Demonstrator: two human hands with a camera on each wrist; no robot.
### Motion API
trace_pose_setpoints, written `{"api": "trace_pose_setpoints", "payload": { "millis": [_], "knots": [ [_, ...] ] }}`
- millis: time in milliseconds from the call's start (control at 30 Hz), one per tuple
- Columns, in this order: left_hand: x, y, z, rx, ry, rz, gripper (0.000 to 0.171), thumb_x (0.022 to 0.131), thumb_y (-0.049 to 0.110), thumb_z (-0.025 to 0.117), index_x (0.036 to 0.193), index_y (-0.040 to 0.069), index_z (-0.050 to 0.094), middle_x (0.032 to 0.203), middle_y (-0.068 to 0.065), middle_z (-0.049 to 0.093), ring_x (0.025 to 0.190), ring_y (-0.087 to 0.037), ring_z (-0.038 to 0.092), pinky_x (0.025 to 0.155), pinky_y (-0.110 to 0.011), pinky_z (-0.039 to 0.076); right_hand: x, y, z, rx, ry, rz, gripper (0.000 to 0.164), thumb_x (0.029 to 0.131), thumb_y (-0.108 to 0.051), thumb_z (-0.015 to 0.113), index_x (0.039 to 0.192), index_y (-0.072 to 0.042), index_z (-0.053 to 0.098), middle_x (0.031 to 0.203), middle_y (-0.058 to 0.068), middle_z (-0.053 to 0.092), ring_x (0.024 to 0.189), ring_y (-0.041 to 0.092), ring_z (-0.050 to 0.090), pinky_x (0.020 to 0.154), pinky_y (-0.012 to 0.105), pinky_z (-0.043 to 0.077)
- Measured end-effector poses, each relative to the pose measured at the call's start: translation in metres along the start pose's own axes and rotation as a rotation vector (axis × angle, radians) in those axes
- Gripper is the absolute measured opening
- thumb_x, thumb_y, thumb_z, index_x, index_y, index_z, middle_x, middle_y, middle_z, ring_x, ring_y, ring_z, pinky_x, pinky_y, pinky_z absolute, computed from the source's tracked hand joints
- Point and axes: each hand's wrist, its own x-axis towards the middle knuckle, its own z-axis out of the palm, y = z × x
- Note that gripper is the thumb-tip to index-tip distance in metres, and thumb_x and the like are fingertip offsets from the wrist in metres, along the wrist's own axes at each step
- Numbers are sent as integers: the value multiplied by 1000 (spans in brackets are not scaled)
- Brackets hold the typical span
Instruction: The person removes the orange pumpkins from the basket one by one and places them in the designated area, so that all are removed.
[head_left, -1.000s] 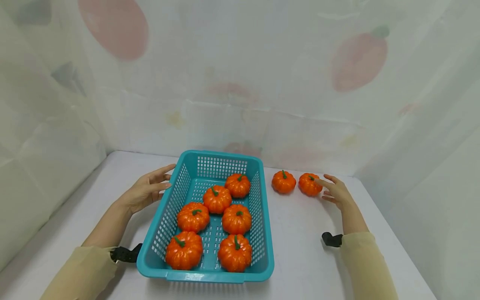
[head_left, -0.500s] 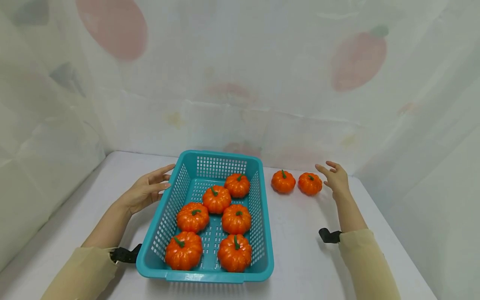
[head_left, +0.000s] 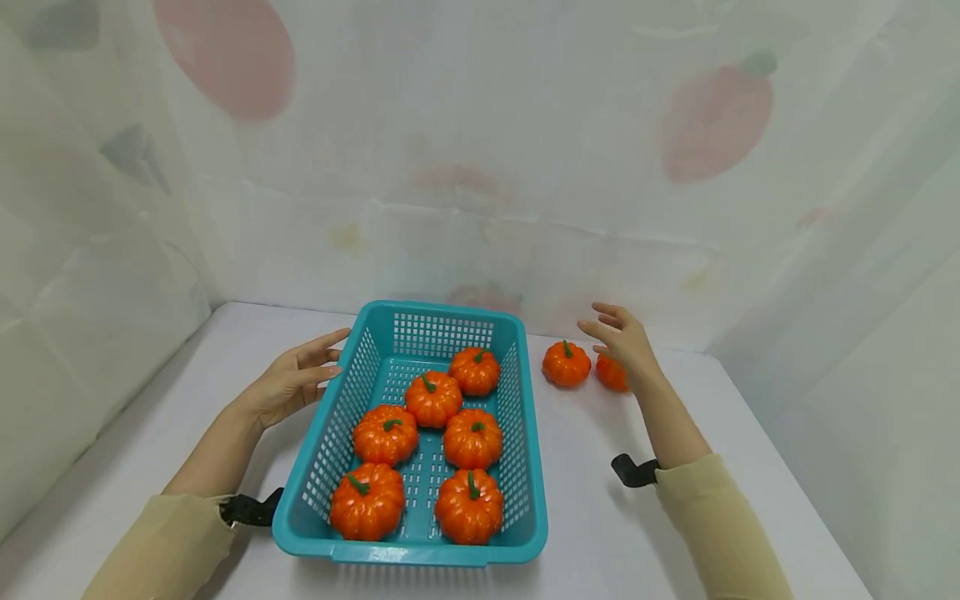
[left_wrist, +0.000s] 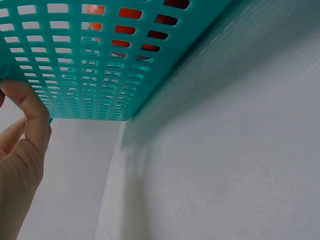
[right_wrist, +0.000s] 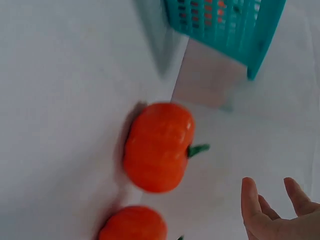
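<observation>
On the white table point(head_left: 585, 500), just right of the blue-green basket point(head_left: 411, 552): first pumpkin point(head_left: 567, 364), upright and squat, its wide axis level, stem up. It lies below and slightly left of my right hand point(head_left: 627, 340), apart from the fingertips. Second pumpkin point(head_left: 611, 377) just beside it, partly hidden behind that hand. Right is clearly nearer; fingers apart, holding nothing. Across the basket and its six pumpkins point(head_left: 472, 439), my left hand point(head_left: 292, 382) rests loose fingers at the rim.

Head view from above, facing forward and down over the bench point(head_left: 592, 500), left wrist view close beside the basket point(left_wrist: 106, 52), right wrist view near two pumpkins point(right_wrist: 159, 147), basket in all three
</observation>
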Motion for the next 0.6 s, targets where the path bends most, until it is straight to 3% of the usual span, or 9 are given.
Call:
{"api": "trace_pose_setpoints", "payload": {
  "millis": [267,600],
  "knots": [
    [-1,3,2,9,5,0,64,102,2,46,159,9,16,120,-1,56,96,-9,69,80,-29,62,-13,-19,38,-44,-153,-142,64,93,-35,67,148,-15,42,157,17,34,138,39,46,111,56,44],
    [-1,3,2,-7,-2,6,66,102,3,47,159,7,15,119,-1,57,96,-11,70,80,-30,62,-20,-33,85,-124,-308,-226,61,90,-32,71,145,-20,46,156,12,40,138,37,46,106,54,49]
  ]
}}
